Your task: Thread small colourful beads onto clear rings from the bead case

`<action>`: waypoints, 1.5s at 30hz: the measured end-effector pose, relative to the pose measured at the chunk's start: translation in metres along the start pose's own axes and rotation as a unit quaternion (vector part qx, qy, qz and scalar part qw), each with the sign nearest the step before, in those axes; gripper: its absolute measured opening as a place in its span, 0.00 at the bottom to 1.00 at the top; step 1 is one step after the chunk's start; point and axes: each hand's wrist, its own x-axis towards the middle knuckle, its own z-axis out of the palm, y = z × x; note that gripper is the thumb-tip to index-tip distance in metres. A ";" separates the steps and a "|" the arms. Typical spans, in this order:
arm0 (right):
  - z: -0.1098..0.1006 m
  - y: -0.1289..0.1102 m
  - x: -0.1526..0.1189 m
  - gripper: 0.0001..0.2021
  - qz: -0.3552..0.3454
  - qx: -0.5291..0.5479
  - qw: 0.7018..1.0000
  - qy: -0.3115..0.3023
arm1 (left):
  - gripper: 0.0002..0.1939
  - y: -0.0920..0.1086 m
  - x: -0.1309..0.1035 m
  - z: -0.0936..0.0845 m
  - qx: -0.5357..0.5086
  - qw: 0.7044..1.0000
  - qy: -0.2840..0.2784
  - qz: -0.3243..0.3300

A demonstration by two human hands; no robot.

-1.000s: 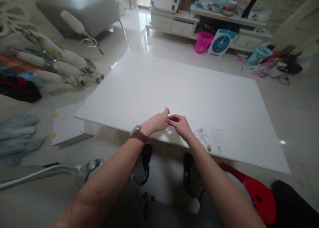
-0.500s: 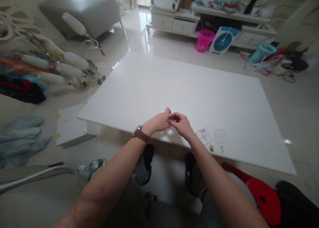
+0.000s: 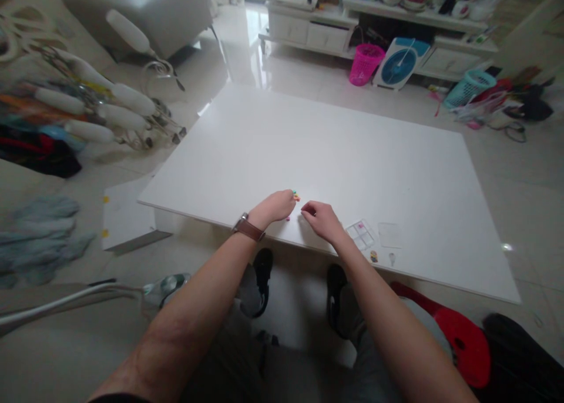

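My left hand (image 3: 278,206) is curled, palm down, low over the near edge of the white tabletop (image 3: 343,156). Small green, yellow and orange pieces (image 3: 296,196) show at its fingertips; whether they are gripped or lie on the table I cannot tell. A tiny pink piece (image 3: 288,218) is beneath that hand. Just to the right, my right hand (image 3: 324,220) has thumb and fingers pinched, and whatever is between them is hidden. Beside its wrist lies a clear compartment box (image 3: 361,234) with a pink bit in one compartment.
Right of the box lie a clear square lid (image 3: 389,235), a small yellow figure (image 3: 373,256) and a small pale key-shaped piece (image 3: 392,258). A red chair part (image 3: 462,344) stands below the table's near right edge. A white box (image 3: 130,215) is on the floor at left.
My hands have come slightly apart; they were touching before. The coloured pieces at my left fingertips and the pink piece below have come into view. The camera view has shifted a little.
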 end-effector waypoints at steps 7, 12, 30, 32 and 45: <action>0.012 0.000 -0.003 0.04 0.004 -0.099 0.993 -0.069 | 0.17 0.003 0.001 -0.002 -0.042 0.999 -0.014 0.017; 0.013 -0.001 -0.003 0.06 0.006 -0.109 0.990 -0.086 | 0.15 -0.003 0.000 0.002 -0.061 0.997 -0.007 0.048; 0.017 0.003 -0.003 0.11 -0.034 -0.133 0.984 -0.113 | 0.14 -0.001 -0.001 0.003 -0.034 0.998 0.029 0.053; 0.018 0.001 -0.004 0.10 -0.026 -0.143 0.982 -0.116 | 0.13 -0.001 -0.001 0.004 -0.041 0.997 0.032 0.055; 0.009 -0.011 -0.009 0.11 -0.025 -0.189 0.976 -0.106 | 0.14 -0.001 0.000 0.007 -0.032 0.997 0.028 0.057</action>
